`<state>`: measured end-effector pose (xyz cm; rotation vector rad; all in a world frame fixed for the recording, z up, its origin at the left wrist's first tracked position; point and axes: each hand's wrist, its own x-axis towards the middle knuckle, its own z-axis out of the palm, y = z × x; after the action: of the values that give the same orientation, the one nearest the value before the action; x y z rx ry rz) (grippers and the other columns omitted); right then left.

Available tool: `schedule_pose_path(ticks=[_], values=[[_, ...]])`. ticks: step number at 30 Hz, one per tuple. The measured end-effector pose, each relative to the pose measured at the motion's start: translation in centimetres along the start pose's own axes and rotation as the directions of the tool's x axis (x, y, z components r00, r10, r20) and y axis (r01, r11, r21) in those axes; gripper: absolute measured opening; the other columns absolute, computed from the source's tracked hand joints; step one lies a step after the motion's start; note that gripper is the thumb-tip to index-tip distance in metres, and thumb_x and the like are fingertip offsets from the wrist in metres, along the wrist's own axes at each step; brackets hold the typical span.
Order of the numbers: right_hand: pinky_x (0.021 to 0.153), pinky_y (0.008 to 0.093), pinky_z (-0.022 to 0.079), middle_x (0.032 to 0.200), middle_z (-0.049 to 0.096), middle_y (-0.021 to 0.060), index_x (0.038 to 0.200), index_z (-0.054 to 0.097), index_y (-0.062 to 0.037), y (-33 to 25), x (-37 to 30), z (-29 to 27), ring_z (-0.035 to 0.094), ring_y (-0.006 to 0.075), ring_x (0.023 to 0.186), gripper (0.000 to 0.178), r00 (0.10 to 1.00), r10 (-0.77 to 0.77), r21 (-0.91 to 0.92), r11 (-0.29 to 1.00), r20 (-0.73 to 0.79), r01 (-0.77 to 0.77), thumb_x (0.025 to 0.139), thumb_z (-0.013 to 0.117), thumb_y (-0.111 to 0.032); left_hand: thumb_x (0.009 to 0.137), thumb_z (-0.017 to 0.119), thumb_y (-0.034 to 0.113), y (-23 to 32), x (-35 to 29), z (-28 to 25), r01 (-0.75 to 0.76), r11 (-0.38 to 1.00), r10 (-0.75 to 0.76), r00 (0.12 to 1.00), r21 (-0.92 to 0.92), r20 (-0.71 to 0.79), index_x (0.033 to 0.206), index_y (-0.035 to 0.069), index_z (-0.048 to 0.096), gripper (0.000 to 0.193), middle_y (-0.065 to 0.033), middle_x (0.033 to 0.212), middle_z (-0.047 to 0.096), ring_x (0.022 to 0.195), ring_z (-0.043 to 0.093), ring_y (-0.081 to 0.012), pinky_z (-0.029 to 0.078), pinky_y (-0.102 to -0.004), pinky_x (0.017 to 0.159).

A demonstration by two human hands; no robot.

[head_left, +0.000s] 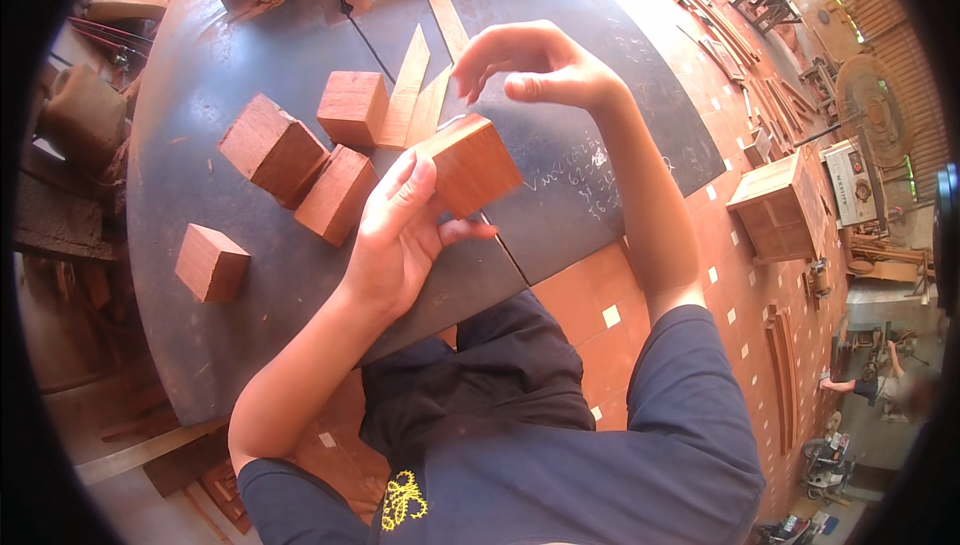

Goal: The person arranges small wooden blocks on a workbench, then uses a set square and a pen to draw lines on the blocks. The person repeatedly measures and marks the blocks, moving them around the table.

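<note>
In my left hand [398, 220] is a reddish-brown wooden block [478, 167], tilted above the dark tabletop, with the thumb on its near left side and the other fingers partly hidden beneath it. Past the block's far side hovers my right hand [545, 67], fingers curved, thumb apart from them and nothing visible in the grasp. Left of the held block sit several more blocks: a cube [352, 108], a larger block [270, 145], another leaning close to it [337, 195], and a smaller one [211, 263] off by itself.
Thin pale wood strips [408, 80] lie beyond the blocks on the dark table [300, 330], which has chalk writing and a seam across it. A wooden box [778, 207] stands on the tiled floor at right, near a fan [872, 110] and long timber pieces. Another person appears far right.
</note>
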<state>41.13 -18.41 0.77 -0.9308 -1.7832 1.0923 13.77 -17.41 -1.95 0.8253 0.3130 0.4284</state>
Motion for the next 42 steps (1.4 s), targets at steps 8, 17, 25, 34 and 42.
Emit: schedule_pose_path(ticks=[8,17,25,34,42], values=[[0.098,0.0377,0.050,0.109,0.068,0.0119,0.118,0.066,0.0037,-0.1,0.4,0.9,0.064,0.0229,0.107,0.066,0.996,0.032,-0.088,0.996,0.085,-0.024,0.083,0.081,-0.050,0.104,0.053,0.045,-0.2,-0.1,-0.8,-0.005,0.996,0.008,0.999,-0.088,0.037,0.150,0.004,0.040,0.063,-0.0113,0.136,0.057,0.115,0.060,-0.0216,0.055,-0.0374,0.081],[0.104,0.0405,0.047,0.123,0.065,0.0141,0.124,0.064,0.0029,0.2,0.6,1.3,0.061,0.0241,0.117,0.077,0.992,0.052,-0.056,0.997,0.112,-0.046,0.078,0.083,-0.056,0.095,0.071,0.040,-0.1,0.2,-0.9,-0.113,0.993,0.115,0.992,-0.032,0.045,0.155,0.007,0.032,0.079,-0.0091,0.142,0.053,0.120,0.059,-0.0222,0.056,-0.0396,0.088],[0.103,0.0395,0.048,0.121,0.067,0.0123,0.132,0.060,0.0008,0.4,0.8,1.4,0.063,0.0228,0.114,0.084,0.994,0.026,-0.010,1.000,0.107,-0.026,0.075,0.086,-0.054,0.093,0.074,0.042,-0.4,0.4,-0.8,-0.119,0.993,0.120,0.990,-0.027,0.074,0.159,0.007,0.027,0.088,-0.0095,0.146,0.050,0.121,0.059,-0.0217,0.055,-0.0390,0.086],[0.099,0.0383,0.050,0.117,0.069,0.0110,0.138,0.056,-0.0016,0.7,0.8,1.5,0.063,0.0214,0.112,0.085,0.991,-0.041,0.023,0.999,0.127,0.039,0.076,0.087,-0.051,0.090,0.078,0.039,-0.6,0.5,-1.2,-0.117,0.992,0.122,0.980,-0.041,0.157,0.159,0.010,0.024,0.093,-0.0149,0.144,0.051,0.109,0.068,-0.0278,0.062,-0.0332,0.071],[0.100,0.0383,0.049,0.118,0.069,0.0107,0.138,0.056,-0.0017,0.7,0.9,1.3,0.063,0.0216,0.111,0.088,0.991,-0.036,-0.006,0.999,0.128,0.037,0.075,0.086,-0.055,0.087,0.079,0.039,-0.3,0.5,-1.1,-0.113,0.992,0.119,0.981,-0.051,0.155,0.159,0.010,0.024,0.095,-0.0174,0.141,0.053,0.094,0.073,-0.0305,0.064,-0.0307,0.061]])
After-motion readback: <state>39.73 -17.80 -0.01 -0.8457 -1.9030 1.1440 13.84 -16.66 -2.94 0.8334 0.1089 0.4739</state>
